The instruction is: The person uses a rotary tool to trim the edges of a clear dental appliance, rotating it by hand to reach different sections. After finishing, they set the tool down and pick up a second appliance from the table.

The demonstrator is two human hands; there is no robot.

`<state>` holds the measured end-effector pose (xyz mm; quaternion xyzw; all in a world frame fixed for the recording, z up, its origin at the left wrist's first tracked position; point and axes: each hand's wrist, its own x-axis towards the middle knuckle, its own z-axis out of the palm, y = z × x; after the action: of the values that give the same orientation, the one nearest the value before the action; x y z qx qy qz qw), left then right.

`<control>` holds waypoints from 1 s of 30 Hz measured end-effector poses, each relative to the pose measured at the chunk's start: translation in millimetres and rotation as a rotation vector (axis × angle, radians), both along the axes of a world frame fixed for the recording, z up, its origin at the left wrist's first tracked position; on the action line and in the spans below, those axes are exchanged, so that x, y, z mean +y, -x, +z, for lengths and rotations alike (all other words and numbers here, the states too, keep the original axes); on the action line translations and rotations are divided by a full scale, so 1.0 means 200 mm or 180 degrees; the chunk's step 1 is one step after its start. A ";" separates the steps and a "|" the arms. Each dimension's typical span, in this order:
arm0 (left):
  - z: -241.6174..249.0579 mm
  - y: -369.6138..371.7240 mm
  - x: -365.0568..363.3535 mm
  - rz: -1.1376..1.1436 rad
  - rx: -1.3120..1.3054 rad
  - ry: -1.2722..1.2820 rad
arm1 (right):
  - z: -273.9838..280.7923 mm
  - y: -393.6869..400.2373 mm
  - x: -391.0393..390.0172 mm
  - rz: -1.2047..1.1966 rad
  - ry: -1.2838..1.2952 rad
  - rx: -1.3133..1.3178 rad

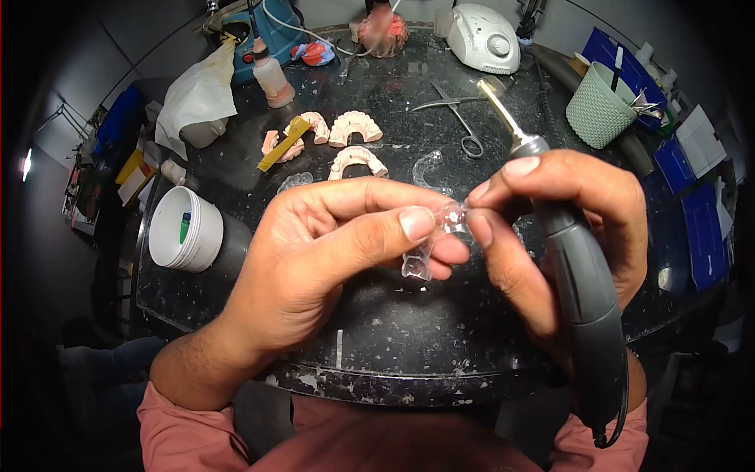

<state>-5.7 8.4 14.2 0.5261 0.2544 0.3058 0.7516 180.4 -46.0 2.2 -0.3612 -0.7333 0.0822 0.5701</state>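
Observation:
A clear dental aligner (417, 266) is pinched between the thumb and fingers of my left hand (322, 236), above the front of the table. The thumb and index fingertip of my right hand (586, 197) meet at the aligner's other end. That same hand also holds a black rotary handpiece (586, 275) against its palm, its metal tip pointing up and away from the aligner. Further back lie another clear aligner (429, 167) and a third one (296, 182), partly hidden behind my left hand.
Behind my left hand are dental models (355, 127) and a yellow tool (285, 145). Scissors (456, 110) lie open at the back, near a white control unit (481, 39). A white tub (206, 230) stands left, a green basket (599, 118) right. A bottle (274, 82) stands back left.

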 end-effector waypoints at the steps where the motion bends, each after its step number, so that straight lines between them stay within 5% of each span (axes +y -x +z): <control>1: 0.01 0.00 0.00 -0.0010 0.0002 0.0023 | 0.00 -0.01 0.00 0.0005 0.0056 0.0102; 7: 0.05 -0.01 -0.01 -0.0090 -0.0095 0.0556 | 0.00 -0.02 0.00 -0.0123 0.0227 0.0367; 10: 0.03 0.00 0.00 0.0049 -0.0334 0.0611 | 0.07 0.01 -0.05 -0.0814 0.0161 -0.0110; 15: 0.04 0.00 0.01 0.0100 -0.0466 0.0643 | 0.00 -0.09 -0.01 -0.0629 -0.0333 -0.0818; 17: 0.03 0.01 0.02 0.0223 -0.0563 0.0557 | 0.00 -0.15 0.04 0.0195 -0.0578 -0.0784; 20: 0.03 0.01 0.02 0.0165 -0.0582 0.0534 | 0.11 -0.06 -0.03 -0.0234 -0.0255 -0.1469; 30: 0.02 0.01 0.02 0.0115 -0.0481 0.0335 | 0.03 -0.03 -0.01 -0.0016 -0.0239 -0.0930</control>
<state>-7.0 11.9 17.8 0.4566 0.2222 0.3443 0.7896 186.6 -47.1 8.7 -0.3496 -0.8101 -0.0002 0.4707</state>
